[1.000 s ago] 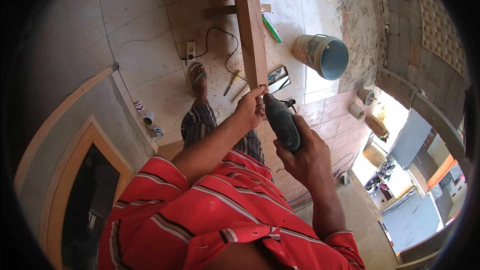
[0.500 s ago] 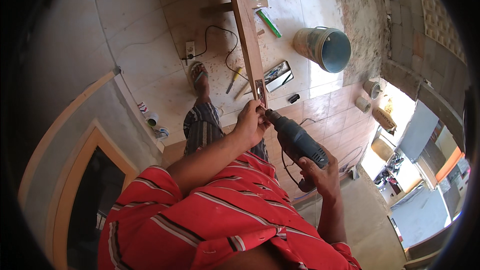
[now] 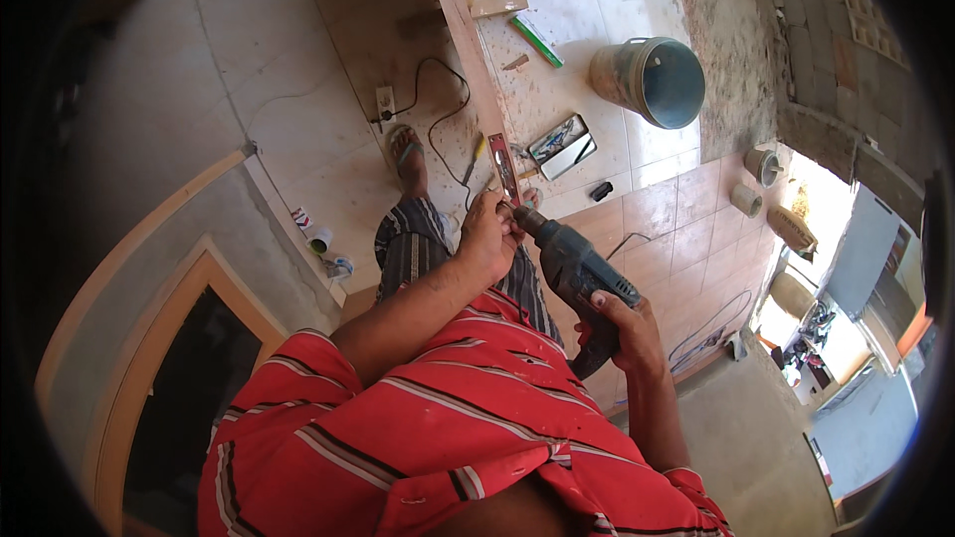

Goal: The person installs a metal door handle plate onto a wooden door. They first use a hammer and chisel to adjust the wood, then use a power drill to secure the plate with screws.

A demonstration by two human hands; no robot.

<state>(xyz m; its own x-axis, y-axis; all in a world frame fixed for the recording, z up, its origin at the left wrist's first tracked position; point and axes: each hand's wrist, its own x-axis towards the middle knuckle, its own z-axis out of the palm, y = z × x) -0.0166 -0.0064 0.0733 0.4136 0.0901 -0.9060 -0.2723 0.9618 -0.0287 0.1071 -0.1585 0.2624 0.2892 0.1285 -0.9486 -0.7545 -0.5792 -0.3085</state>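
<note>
My right hand (image 3: 622,330) grips the handle of a dark power drill (image 3: 575,271) held in front of my chest. The drill's nose points up and left toward my left hand (image 3: 489,237). That hand is closed around the chuck end of the drill (image 3: 524,220). Just above my left hand, a long wooden plank (image 3: 470,30) runs away from me across the tiled floor (image 3: 577,0). A red spirit level (image 3: 502,165) lies on the plank close to my fingers. My foot in a sandal (image 3: 405,147) stands on the floor below.
A grey bucket (image 3: 649,80) lies tipped on the tiles to the right. Near the plank are an open metal case (image 3: 562,146), a green-handled tool (image 3: 536,41), a wood offcut (image 3: 497,5), and a socket block (image 3: 385,100) with black cable. A wooden door frame (image 3: 149,338) stands left.
The drill has swung down and away from the plank, now lower and farther right. My left hand left the plank and closed on the drill's chuck end.
</note>
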